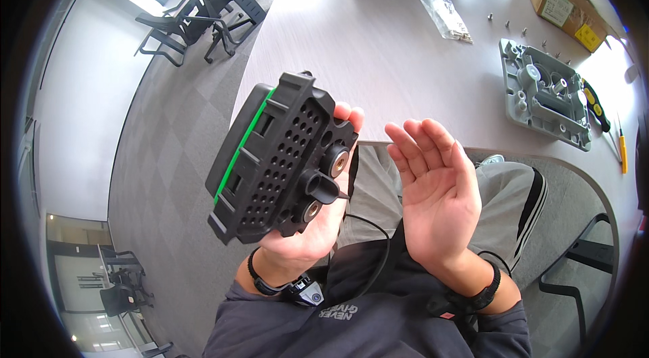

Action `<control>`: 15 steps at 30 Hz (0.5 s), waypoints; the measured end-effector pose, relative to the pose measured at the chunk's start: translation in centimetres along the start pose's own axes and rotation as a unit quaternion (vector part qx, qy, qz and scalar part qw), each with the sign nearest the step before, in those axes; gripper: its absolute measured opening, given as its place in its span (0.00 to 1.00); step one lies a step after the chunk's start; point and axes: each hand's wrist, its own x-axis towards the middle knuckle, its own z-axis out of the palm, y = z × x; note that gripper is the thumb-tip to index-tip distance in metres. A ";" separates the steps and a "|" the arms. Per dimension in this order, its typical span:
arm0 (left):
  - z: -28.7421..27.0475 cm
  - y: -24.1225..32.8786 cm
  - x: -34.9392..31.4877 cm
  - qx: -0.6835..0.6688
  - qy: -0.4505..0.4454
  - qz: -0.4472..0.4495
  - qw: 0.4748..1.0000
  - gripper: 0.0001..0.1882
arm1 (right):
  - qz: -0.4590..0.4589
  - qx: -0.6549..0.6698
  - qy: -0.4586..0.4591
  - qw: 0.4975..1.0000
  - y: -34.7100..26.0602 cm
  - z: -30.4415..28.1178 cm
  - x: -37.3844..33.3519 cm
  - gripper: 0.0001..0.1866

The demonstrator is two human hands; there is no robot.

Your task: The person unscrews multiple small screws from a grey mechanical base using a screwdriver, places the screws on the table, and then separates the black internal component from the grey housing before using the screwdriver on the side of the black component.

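My left hand (316, 236) supports a black plastic multi-pin connector block (277, 162) from behind and below, its fingertips showing past the far edge. Rows of small round holes cover the block's face. A green seal runs along its left side, and two metal-lined round bosses flank a short black spout on the right. To the right of the block, my right hand (439, 199) is held palm up with the fingers stretched out and nothing in it. Both hands are in front of the table's near edge, above my lap.
On the table (378, 74), a grey housing (544, 98) lies at the right, with several loose screws (524, 31) beyond it. A clear bag of screws (444, 14), an open cardboard box (566, 6), a yellow-handled screwdriver (622, 152) and a black-and-yellow tool (595, 106) lie around.
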 end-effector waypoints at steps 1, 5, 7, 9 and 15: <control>-0.1 0.0 0.0 0.035 0.002 0.014 0.999 0.28 | -0.029 -0.020 -0.055 0.998 -0.2 -0.1 -0.1 0.21; -1.1 1.3 0.4 0.124 0.009 0.026 0.992 0.33 | -0.071 -0.074 -0.113 0.988 -0.8 -0.2 -0.2 0.18; -1.8 1.7 0.5 0.165 -0.049 0.036 0.984 0.33 | -0.073 -0.068 -0.096 0.990 -1.0 -0.2 -0.1 0.17; -2.1 1.7 0.6 0.227 -0.060 0.066 0.970 0.31 | -0.037 -0.060 -0.111 0.991 -1.3 -0.4 -0.1 0.16; -2.1 2.5 3.7 0.455 0.031 0.157 0.876 0.22 | 0.044 -0.138 -0.177 0.974 -2.2 -2.0 -1.2 0.13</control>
